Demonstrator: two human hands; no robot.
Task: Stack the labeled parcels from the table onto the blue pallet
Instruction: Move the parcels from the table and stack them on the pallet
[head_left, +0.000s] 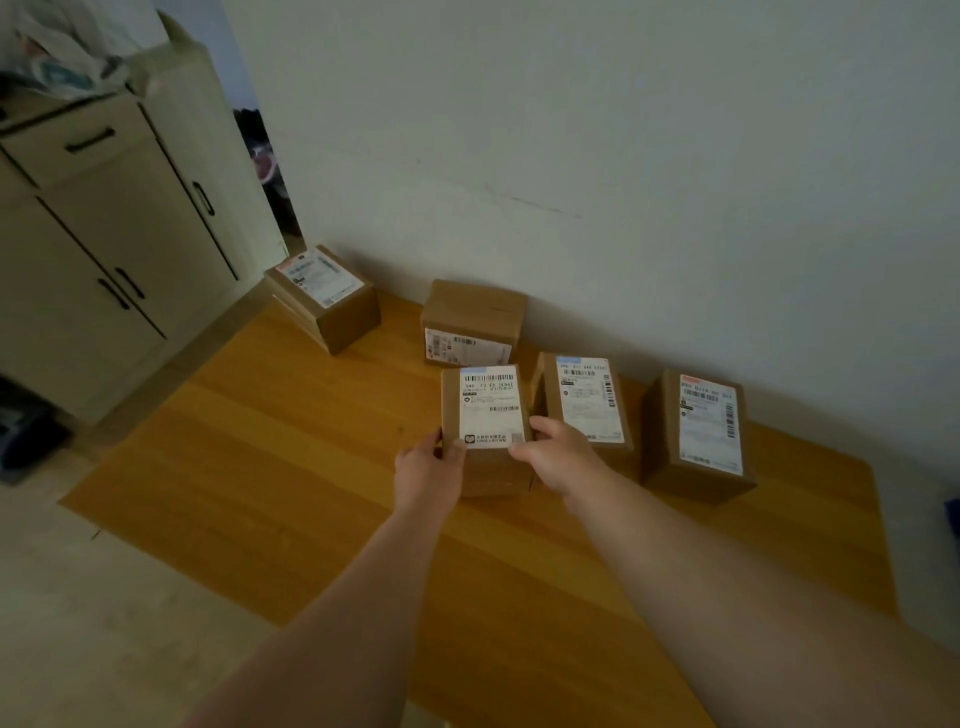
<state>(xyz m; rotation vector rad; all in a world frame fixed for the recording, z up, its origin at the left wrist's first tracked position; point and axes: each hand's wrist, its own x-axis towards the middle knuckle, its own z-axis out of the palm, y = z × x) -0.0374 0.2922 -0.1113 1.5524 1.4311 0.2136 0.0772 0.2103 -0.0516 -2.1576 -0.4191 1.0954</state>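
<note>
A slip is the nearest risk: the front parcel (488, 426) is gripped only at its near corners, so it could tilt forward or be dropped if lifted before the grip is moved further along the sides. The neighbouring parcel (584, 402), which leans just beside it on the right, could also be knocked over by the right wrist as the load is raised.

The left hand (428, 465) is curled against the left near edge of the front parcel, fingers wrapped round the corner. The right hand (558, 454) is partly closed on the right near edge, thumb laid over the top beside the label. The parcel is thus clamped between both hands and appears to rest on the wooden bench (291, 467); whether it has been raised clear cannot be told.

Further right, another labelled parcel (698, 431) stands apart. Behind, a fourth parcel (472, 322) is set near the wall, and a fifth (322, 296) sits at the far left corner, beside the cabinet (114, 249). The blue pallet cannot be identified; only a blue sliver (951, 519) is seen at the right edge.
</note>
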